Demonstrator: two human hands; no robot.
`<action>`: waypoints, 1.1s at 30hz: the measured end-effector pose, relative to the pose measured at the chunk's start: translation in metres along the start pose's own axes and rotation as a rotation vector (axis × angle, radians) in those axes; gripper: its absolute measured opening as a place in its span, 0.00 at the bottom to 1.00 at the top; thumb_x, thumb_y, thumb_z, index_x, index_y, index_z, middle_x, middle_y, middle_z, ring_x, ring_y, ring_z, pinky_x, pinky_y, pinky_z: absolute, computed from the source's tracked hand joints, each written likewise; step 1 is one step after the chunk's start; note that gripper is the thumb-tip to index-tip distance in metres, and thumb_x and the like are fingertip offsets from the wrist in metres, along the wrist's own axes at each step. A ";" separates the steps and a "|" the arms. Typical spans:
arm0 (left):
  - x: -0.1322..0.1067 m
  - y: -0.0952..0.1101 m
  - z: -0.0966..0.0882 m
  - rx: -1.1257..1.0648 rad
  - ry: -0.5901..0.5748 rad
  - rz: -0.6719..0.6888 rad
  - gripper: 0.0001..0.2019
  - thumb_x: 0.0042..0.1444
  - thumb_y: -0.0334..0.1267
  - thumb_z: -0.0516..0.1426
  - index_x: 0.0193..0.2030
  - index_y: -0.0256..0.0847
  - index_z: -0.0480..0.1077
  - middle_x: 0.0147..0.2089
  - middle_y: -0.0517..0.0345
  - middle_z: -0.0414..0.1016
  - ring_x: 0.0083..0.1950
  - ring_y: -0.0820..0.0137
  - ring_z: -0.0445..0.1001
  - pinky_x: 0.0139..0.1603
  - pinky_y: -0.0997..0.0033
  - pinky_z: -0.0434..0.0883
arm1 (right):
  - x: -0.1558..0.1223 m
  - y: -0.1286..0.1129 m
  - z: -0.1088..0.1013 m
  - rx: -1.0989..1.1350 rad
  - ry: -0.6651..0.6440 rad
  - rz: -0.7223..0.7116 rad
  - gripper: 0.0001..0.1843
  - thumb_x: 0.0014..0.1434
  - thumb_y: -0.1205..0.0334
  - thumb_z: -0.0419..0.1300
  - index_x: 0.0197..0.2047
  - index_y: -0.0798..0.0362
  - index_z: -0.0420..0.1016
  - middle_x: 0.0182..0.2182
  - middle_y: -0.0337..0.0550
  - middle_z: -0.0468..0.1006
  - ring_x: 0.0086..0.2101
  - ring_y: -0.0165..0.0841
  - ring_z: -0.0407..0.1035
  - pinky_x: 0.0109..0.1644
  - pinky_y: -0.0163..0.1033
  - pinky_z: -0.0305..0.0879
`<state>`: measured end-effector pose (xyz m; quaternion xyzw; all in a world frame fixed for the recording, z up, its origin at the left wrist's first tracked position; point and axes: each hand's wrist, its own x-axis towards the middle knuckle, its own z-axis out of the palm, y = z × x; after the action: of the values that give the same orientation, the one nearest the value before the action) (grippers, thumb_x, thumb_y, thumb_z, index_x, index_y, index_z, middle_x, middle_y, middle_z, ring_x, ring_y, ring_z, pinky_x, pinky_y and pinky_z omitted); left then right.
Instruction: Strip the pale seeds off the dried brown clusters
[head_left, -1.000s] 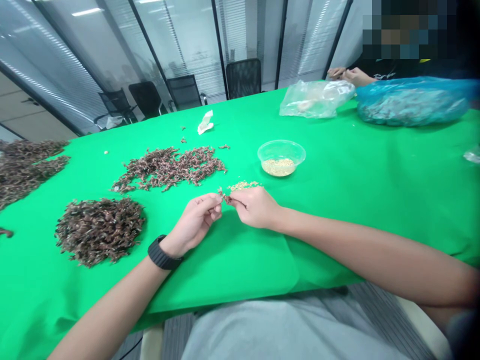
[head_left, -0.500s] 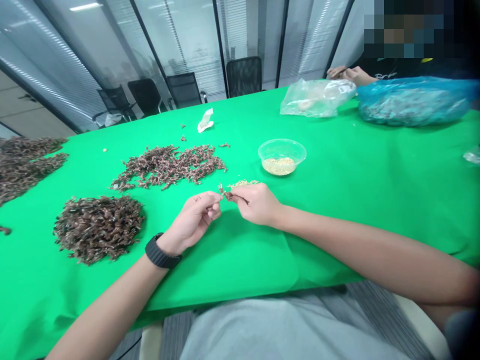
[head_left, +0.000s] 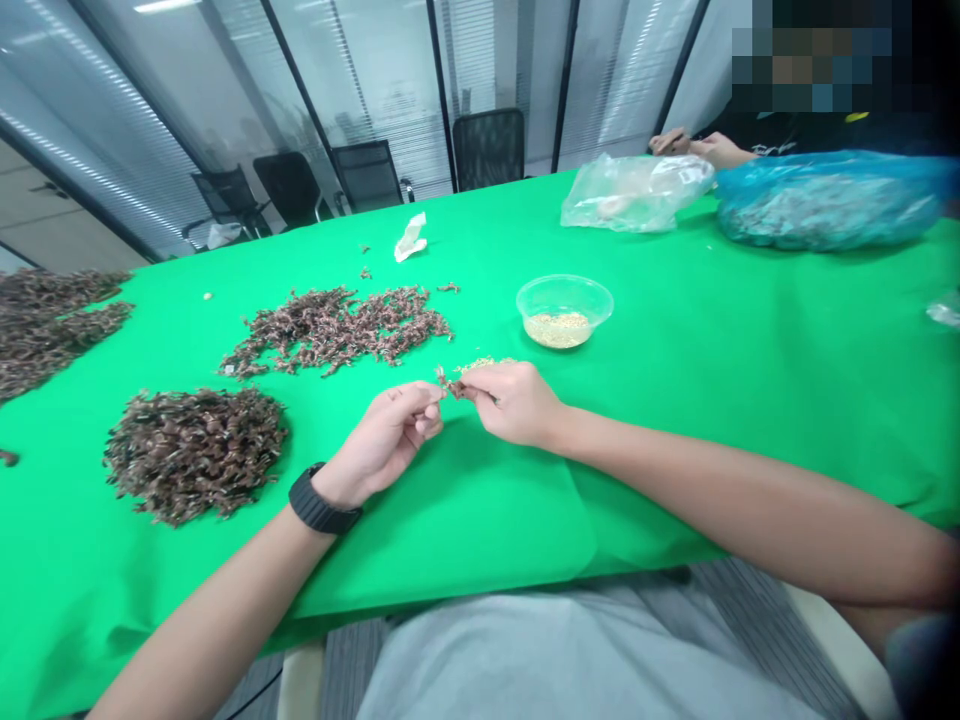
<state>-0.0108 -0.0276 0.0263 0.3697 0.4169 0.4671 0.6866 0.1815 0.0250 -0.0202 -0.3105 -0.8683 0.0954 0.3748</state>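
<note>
Above the green tablecloth, my left hand (head_left: 399, 432) and my right hand (head_left: 516, 402) meet with fingertips pinched around a small, twisted brown piece (head_left: 451, 386). It looks like the dried, shrivelled pieces in the heaps, but its exact kind is too small to tell. The left fingertips are at its left end; the right ones close on its right side. Just behind my right hand lies a little scatter of pale yellow bits (head_left: 486, 364). Beyond that stands a clear plastic bowl (head_left: 564, 298) with similar pale bits in its bottom.
A dense heap of brown pieces (head_left: 196, 452) lies left of my left hand, with a looser spread (head_left: 341, 328) behind it. More brown piles (head_left: 56, 325) sit far left. White paper (head_left: 411, 238), a clear bag (head_left: 634, 195), a filled blue bag (head_left: 825, 205) and another person's hands (head_left: 705, 148) are farther back.
Almost nothing differs. Both hands keep the same pinch on the brown piece, and the view has shifted very slightly.
</note>
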 end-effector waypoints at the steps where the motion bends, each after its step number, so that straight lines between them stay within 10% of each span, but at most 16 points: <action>1: 0.000 0.000 0.000 -0.007 -0.003 0.000 0.11 0.52 0.34 0.67 0.27 0.34 0.70 0.23 0.65 0.62 0.23 0.82 0.57 0.25 0.79 0.60 | 0.000 0.000 0.000 0.001 0.002 -0.003 0.14 0.68 0.63 0.53 0.36 0.53 0.79 0.31 0.44 0.82 0.31 0.32 0.72 0.38 0.36 0.58; 33: -0.001 0.002 0.000 -0.153 -0.048 -0.131 0.07 0.55 0.31 0.65 0.30 0.32 0.70 0.24 0.67 0.60 0.22 0.83 0.56 0.24 0.80 0.61 | 0.002 0.007 -0.003 0.027 0.046 -0.104 0.12 0.62 0.72 0.55 0.37 0.53 0.80 0.35 0.44 0.84 0.35 0.34 0.77 0.41 0.36 0.66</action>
<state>-0.0121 -0.0284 0.0284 0.2993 0.3865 0.4427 0.7517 0.1860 0.0318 -0.0203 -0.2618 -0.8731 0.0803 0.4033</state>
